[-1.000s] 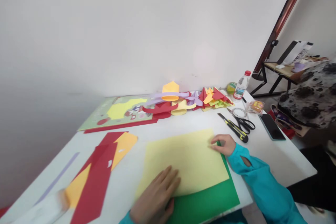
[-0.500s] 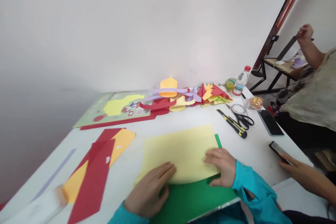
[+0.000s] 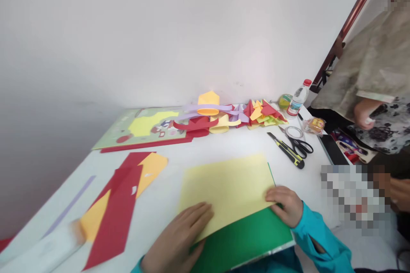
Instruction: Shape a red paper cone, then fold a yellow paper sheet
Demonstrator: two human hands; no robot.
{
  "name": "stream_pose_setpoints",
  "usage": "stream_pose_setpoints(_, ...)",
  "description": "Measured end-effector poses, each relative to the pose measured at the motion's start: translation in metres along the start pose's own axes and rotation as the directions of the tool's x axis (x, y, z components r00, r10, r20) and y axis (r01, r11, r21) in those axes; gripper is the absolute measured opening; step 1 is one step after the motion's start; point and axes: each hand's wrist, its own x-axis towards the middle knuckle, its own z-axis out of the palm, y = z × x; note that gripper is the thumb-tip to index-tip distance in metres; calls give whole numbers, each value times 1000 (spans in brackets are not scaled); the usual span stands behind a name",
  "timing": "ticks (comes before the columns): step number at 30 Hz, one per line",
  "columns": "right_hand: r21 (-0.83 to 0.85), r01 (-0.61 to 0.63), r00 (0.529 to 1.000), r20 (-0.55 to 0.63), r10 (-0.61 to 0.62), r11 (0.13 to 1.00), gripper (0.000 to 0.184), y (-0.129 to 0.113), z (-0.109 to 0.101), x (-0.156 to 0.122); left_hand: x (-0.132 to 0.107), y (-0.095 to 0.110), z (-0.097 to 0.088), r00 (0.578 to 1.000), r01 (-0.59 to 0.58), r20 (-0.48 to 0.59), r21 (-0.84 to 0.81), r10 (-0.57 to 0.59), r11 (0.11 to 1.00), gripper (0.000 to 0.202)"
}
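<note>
A pale yellow paper sheet (image 3: 227, 187) lies over a green sheet (image 3: 250, 239) near the table's front edge. My left hand (image 3: 181, 236) has its fingers flat on the yellow paper's lower left part, the thumb at the lower edge, gripping it there. With fingers above and thumb at the rim, my right hand (image 3: 286, 204) pinches the yellow paper's right edge. The green sheet shows below the yellow one and as a thin strip on its right. The yellow paper's lower left corner is hidden by my left hand.
Red paper strips (image 3: 120, 209) with orange pieces (image 3: 153, 168) lie left. A utility knife (image 3: 286, 151), scissors (image 3: 299, 143), tape roll (image 3: 294, 132) and bottle (image 3: 297, 99) are right. Folded paper crafts (image 3: 208, 113) line the wall. Another person (image 3: 368, 76) stands right.
The yellow paper has shifted slightly and its lower edge slopes more. My right hand has closed onto its right edge. The person at right has moved closer to the table.
</note>
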Motion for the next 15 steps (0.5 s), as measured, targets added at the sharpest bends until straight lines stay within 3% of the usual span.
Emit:
stream_pose_setpoints(3, 37, -36, 999, -14, 37, 999, 16, -2, -5, -5, -21, -11, 10, 999, 38, -27, -102, -40, 994, 51)
stream_pose_setpoints(7, 60, -151, 989, 0, 151, 987, 16, -4, -9, -10, -39, -13, 11, 974, 191, -55, -318, -219, 929, 38)
stream_pose_setpoints(11, 64, -237, 971, 4, 237, 969, 23, -3, -10, -14, -39, -6, 1, 934, 285, -54, -488, -354, 825, 30)
stream_pose_setpoints(15, 120, -300, 952, -23, 305, 946, 25, -3, -11, -13, -34, -1, -9, 871, 388, -39, -557, -490, 734, 31)
